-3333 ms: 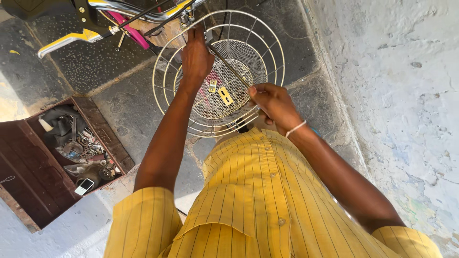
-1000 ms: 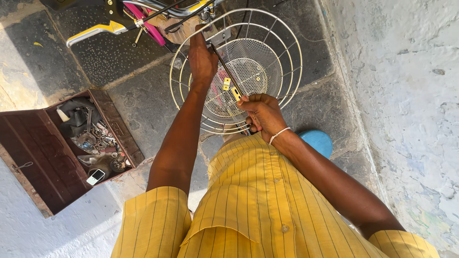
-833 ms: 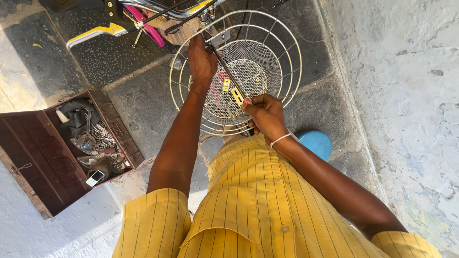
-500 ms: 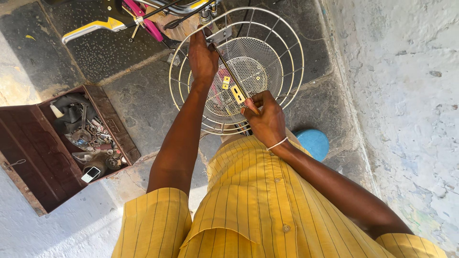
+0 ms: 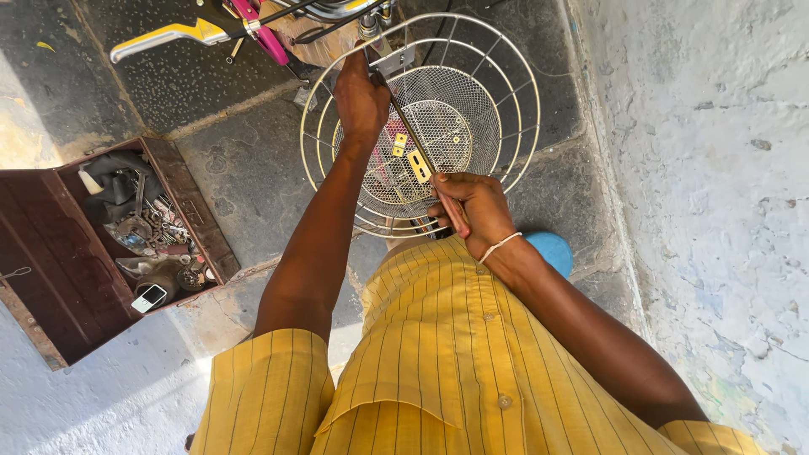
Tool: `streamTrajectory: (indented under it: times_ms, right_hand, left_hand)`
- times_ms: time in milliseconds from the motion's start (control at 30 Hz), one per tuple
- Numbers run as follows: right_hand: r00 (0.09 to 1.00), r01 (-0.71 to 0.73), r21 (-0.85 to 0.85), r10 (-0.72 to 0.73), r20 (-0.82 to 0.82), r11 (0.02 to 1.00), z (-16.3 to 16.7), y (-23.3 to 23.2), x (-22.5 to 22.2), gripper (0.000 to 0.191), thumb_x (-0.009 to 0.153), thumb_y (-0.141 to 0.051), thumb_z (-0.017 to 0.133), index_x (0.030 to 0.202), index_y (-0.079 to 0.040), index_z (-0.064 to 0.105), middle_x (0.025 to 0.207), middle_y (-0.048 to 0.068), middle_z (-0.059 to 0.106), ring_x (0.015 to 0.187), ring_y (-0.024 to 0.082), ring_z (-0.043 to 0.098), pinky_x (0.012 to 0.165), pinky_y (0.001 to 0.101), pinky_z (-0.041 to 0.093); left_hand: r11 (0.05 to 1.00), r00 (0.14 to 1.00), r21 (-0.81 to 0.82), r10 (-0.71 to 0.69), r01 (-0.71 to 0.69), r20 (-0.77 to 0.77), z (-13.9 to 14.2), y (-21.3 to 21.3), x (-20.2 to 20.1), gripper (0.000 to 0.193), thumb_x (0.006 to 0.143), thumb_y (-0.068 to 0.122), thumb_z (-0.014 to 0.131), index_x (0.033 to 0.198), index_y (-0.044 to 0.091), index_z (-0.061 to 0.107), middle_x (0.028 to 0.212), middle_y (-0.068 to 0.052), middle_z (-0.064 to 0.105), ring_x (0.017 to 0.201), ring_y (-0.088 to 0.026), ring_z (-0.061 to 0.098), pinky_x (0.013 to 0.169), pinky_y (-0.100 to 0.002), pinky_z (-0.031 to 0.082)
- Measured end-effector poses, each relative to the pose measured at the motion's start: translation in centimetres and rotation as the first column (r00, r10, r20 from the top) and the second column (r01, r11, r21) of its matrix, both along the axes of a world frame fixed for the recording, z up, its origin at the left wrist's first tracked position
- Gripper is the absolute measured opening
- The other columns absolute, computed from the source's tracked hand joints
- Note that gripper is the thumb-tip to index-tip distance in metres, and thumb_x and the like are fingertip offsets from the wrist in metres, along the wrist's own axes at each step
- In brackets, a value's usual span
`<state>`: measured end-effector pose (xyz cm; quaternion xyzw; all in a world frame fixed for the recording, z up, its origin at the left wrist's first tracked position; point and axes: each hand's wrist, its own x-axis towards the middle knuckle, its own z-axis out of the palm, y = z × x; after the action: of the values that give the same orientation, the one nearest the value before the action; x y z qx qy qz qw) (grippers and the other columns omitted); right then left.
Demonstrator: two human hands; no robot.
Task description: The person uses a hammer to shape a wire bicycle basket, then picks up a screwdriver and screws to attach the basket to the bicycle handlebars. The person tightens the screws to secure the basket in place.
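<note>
Wire bicycle basket sits ahead of my hands, up against the bike's front. My left hand is closed on its far rim near a small metal bracket; my right hand grips a long screwdriver angled toward that bracket. I judge the fastening underway, not finished. An open toolbox lies on the floor, well left of my hands.

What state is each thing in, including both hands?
left hand: closed grip at the far rim of the wire basket, by its bracket
right hand: closed grip on the long tool
long tool: slanted across the basket, tip up by the left hand
wire basket: open side toward camera
toolbox: lid open, parts inside
</note>
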<state>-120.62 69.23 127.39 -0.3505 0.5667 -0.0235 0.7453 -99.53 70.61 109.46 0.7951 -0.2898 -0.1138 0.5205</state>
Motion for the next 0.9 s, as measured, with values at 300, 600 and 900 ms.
streamTrajectory:
  times_ms: [300, 600, 900]
  right_hand:
    - [0.879, -0.476, -0.241, 0.449, -0.161, 0.846, 3.3, -5.0, -3.5, 0.030, 0.099, -0.027, 0.065, 0.110, -0.001, 0.071, 0.072, 0.007, 0.061, 0.048, 0.013, 0.050, 0.039, 0.0231, 0.039]
    - [0.100, -0.603, -0.794, 0.995, 0.020, 0.077, 8.1, -12.2, -5.1, 0.032, 0.094, -0.011, 0.071, 0.125, -0.002, 0.069, 0.099, 0.007, 0.076, 0.072, 0.012, 0.072, 0.058, 0.0253, 0.056]
    - [-0.787, -0.456, -0.890, 0.473, 0.397, -0.012, 10.1, -4.3, -5.0, 0.033, 0.090, -0.016, 0.064, 0.120, -0.002, 0.066, 0.097, 0.010, 0.068, 0.087, 0.023, 0.066, 0.072, 0.0360, 0.054]
  left_hand:
    - [0.992, 0.999, 0.127, -0.028, 0.024, 0.028, 6.3, 1.4, -0.4, 0.058, 0.078, -0.005, 0.072, 0.133, -0.006, 0.056, 0.116, -0.029, 0.066, 0.100, -0.044, 0.067, 0.081, -0.051, 0.054]
    - [0.993, 0.980, -0.043, 0.114, -0.108, 0.166, 22.8, 12.7, -5.8, 0.008, 0.110, -0.003, 0.066, 0.117, -0.003, 0.069, 0.111, -0.017, 0.073, 0.090, -0.020, 0.074, 0.073, -0.030, 0.062]
    - [0.978, 0.995, 0.185, 0.096, -0.095, 0.000, 27.3, 7.9, -8.6, 0.008, 0.117, -0.004, 0.061, 0.114, -0.010, 0.067, 0.103, -0.016, 0.071, 0.088, -0.017, 0.072, 0.077, -0.028, 0.059]
